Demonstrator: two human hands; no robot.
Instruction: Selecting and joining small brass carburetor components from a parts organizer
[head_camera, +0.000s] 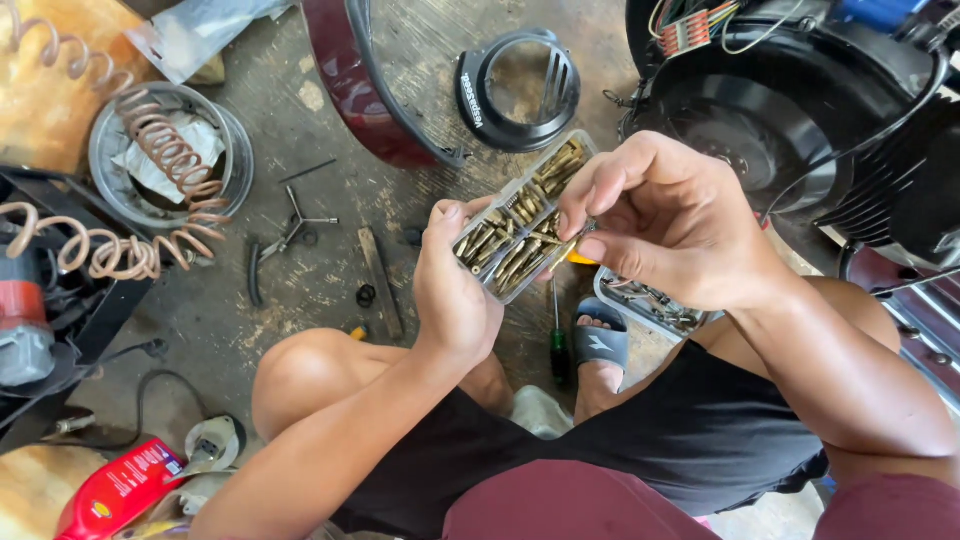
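Observation:
My left hand (452, 290) holds a clear plastic box (524, 213) split into compartments and filled with small brass parts. The box is tilted, its far end pointing up and to the right. My right hand (668, 218) is over the box's near right side. Its thumb and forefinger pinch one thin brass piece (566, 250) just above the box edge. Both hands are raised above my bent knees as I squat on a concrete floor.
A screwdriver (556, 335) lies by my sandalled foot (600, 345). A tray of small parts (650, 300) sits under my right wrist. A black ring cover (518, 90), dark red panel (350, 80), Y-shaped wrench (297, 225), coiled hose (160, 160) and red bottle (115, 490) lie around.

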